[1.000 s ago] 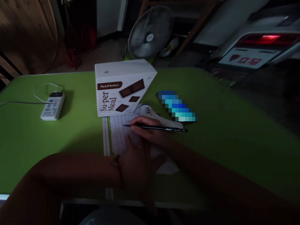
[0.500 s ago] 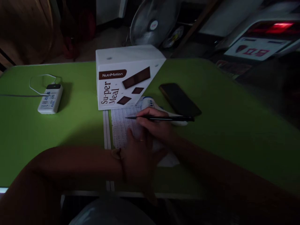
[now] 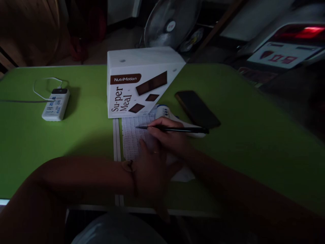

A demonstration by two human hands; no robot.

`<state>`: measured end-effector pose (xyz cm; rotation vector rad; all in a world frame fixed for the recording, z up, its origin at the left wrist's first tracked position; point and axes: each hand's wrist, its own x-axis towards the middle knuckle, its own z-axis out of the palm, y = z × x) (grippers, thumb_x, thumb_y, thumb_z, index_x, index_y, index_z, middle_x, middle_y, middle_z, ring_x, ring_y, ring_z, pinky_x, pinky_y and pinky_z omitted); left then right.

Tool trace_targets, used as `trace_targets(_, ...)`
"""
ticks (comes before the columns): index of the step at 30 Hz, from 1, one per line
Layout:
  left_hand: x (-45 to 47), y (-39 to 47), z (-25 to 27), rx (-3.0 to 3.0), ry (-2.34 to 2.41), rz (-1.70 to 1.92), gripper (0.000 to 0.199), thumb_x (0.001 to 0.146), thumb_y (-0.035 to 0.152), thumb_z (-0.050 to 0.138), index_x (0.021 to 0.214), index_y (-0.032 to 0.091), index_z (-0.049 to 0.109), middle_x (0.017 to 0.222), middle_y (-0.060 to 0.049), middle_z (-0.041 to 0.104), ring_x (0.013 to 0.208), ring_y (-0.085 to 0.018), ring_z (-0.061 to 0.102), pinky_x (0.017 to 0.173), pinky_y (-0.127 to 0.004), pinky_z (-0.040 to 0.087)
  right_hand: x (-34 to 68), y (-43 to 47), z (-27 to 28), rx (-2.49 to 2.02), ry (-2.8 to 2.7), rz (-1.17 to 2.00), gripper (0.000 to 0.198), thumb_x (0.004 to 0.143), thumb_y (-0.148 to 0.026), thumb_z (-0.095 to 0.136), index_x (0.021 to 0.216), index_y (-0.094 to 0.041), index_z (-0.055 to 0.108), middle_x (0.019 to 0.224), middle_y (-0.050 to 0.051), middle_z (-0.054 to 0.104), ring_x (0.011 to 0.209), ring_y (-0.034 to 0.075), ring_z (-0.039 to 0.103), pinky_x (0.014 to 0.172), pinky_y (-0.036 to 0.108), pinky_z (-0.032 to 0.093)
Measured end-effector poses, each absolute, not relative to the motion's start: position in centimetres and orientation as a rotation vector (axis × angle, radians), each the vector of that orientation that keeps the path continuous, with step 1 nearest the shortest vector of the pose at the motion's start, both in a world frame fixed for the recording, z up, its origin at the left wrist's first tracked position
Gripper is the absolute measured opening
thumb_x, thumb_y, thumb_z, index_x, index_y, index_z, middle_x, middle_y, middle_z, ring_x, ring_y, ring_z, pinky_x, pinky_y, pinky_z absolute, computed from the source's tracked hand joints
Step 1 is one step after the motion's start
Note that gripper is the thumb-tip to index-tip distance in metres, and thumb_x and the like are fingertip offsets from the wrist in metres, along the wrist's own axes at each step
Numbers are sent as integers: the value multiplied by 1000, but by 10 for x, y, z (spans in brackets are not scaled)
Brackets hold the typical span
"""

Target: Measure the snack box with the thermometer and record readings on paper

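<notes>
A black pen (image 3: 182, 129) is pinched in my right hand (image 3: 170, 134), its tip pointing left over a sheet of paper (image 3: 130, 139) covered in rows of small writing. My left hand (image 3: 151, 169) lies across the paper's lower part with the fingers stretched out, partly hidden in shadow and under the right hand. The paper's top edge meets a white box (image 3: 122, 64) printed "Su-per Meal". Just beyond the right hand is a white object with a blue end and dark dots (image 3: 165, 112), partly covered by the hand.
On the green table (image 3: 86, 135), a dark phone (image 3: 198, 108) lies right of the box. A white power bank (image 3: 56, 106) with a cable (image 3: 34, 88) sits at the left. Behind the table stand a fan (image 3: 170, 25) and a vehicle's rear with a red light (image 3: 302, 32).
The view has shifted slightly, so the box, phone and fan appear a little farther right. Both hands and the pen keep nearly the same pose on the paper.
</notes>
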<state>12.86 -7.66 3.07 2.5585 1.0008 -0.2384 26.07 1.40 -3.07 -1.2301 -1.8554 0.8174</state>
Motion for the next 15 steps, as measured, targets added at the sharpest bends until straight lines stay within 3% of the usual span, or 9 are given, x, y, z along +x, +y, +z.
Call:
trace_targets(4, 129, -75, 41, 2552, 981, -508, 137, 61, 62, 93, 170, 21, 19, 174, -27, 14, 158, -60, 5, 120, -78, 15, 260, 13, -28, -1221, -1833, 862, 5, 78, -32, 67, 76, -28, 67, 70, 0, 68, 65, 19, 63, 60, 34, 53)
trace_targets(10, 129, -74, 46, 2557, 1008, -428, 131, 60, 61, 94, 167, 22, 30, 173, -23, 22, 157, -60, 14, 120, -77, 16, 258, 10, -24, -1208, -1864, 897, 6, 80, -33, 66, 77, -28, 66, 71, 0, 68, 67, 19, 64, 61, 34, 54)
trace_targets(15, 129, -75, 40, 2559, 1004, -452, 143, 57, 67, 94, 170, 22, 20, 174, -28, 12, 157, -63, 7, 121, -76, 14, 257, 9, -25, -1215, -1884, 901, 6, 80, -32, 66, 76, -28, 64, 71, 0, 67, 70, 20, 67, 63, 35, 54)
